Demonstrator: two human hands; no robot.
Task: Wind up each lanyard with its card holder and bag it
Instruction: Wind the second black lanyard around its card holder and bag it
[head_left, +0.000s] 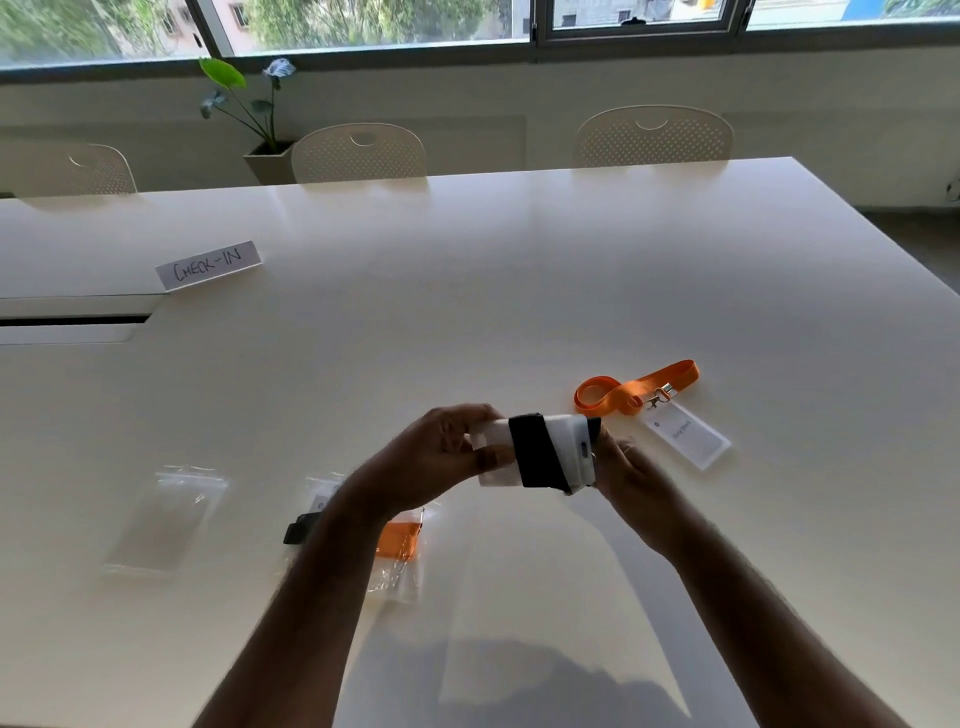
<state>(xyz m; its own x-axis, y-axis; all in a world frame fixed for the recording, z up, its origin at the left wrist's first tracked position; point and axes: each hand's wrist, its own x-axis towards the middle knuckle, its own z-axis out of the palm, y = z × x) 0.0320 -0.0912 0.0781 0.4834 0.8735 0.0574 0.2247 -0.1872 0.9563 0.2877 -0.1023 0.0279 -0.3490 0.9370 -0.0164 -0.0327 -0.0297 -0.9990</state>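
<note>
Nearest, the left hand (441, 457) and right hand (631, 470) each grip an end of a white card holder (540, 449) wrapped in a flat black lanyard (532, 452), raised above the glossy white table (467, 291). Clear crinkled bags (166, 514) lie left; an orange lanyard (636, 389) lies beyond, broad bare tabletop behind.

bare table (467, 291) ahead, orange lanyard (636, 387) right (bags (166, 519) left)
</note>
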